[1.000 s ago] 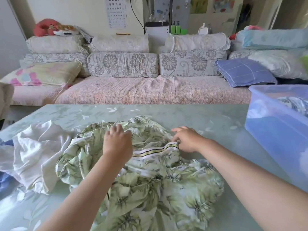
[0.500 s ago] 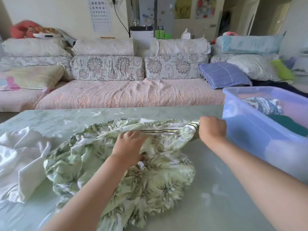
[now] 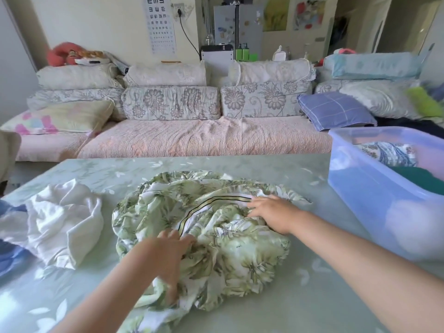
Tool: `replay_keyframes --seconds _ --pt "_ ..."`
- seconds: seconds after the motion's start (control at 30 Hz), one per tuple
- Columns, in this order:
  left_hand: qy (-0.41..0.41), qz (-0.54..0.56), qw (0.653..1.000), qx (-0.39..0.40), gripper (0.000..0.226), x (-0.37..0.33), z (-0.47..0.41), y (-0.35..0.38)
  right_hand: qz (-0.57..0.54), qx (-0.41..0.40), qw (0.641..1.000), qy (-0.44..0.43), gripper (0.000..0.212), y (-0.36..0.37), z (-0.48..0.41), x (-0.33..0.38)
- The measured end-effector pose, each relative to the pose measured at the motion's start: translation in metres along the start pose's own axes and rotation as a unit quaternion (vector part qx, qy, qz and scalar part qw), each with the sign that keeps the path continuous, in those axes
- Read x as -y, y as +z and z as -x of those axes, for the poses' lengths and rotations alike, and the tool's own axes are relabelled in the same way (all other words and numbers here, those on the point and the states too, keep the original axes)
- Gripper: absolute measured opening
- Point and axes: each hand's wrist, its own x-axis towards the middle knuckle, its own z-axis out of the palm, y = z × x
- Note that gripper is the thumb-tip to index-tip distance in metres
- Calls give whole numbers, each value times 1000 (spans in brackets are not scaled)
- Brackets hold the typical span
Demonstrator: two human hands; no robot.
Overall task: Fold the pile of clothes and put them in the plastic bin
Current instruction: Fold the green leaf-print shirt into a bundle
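Observation:
A crumpled green leaf-print garment [image 3: 240, 255] with a striped waistband lies bunched in the middle of the table. My left hand [image 3: 165, 253] grips the cloth at the near end of the waistband, fingers curled into the fabric. My right hand [image 3: 274, 213] pinches the waistband's far end, near the garment's right side. A translucent blue plastic bin [image 3: 374, 195] stands at the right; inside lie a folded patterned garment [image 3: 389, 152] and a dark green one [image 3: 418, 179].
A crumpled white garment [image 3: 60, 219] lies left of the floral one, with blue cloth [image 3: 9, 255] at the left edge. The table [image 3: 312, 296] has a pale green floral cover. A sofa [image 3: 204, 138] with cushions stands beyond the far edge.
My right hand moved back left from beside the bin along the waistband. My left hand pulled toward me, so the waistband now runs diagonally. The view tilted up slightly.

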Motion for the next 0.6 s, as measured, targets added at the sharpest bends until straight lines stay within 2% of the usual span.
replay_keyframes --seconds 0.07,0.17,0.23,0.3,0.37,0.4,0.43,0.5,0.57,0.6 --pt "-8 19 999 -44 100 14 -10 10 -45 -25 999 17 51 0 1 4" --pt "0 61 971 -229 29 39 -32 18 -81 -16 995 48 36 -7 14 12" --pt "-31 94 932 -349 11 57 -39 17 -70 4 996 62 39 -15 24 14" --pt "-53 110 884 -451 8 73 -41 12 -61 14 994 90 38 -21 33 10" --pt "-83 125 858 -492 12 86 -42 9 -57 25 990 130 36 -26 43 5" --pt "-102 129 860 -483 18 90 -42 9 -56 37 986 154 35 -28 49 3" --pt "-120 114 878 -450 27 93 -42 9 -64 50 981 176 34 -29 53 1" --pt "-117 45 927 -353 52 89 -37 8 -98 81 971 202 33 -29 60 1" --pt "-32 37 951 -306 75 72 -25 2 -134 99 963 213 34 -28 64 3" --pt "23 55 950 -305 80 58 -15 -2 -148 98 960 217 34 -28 65 6"
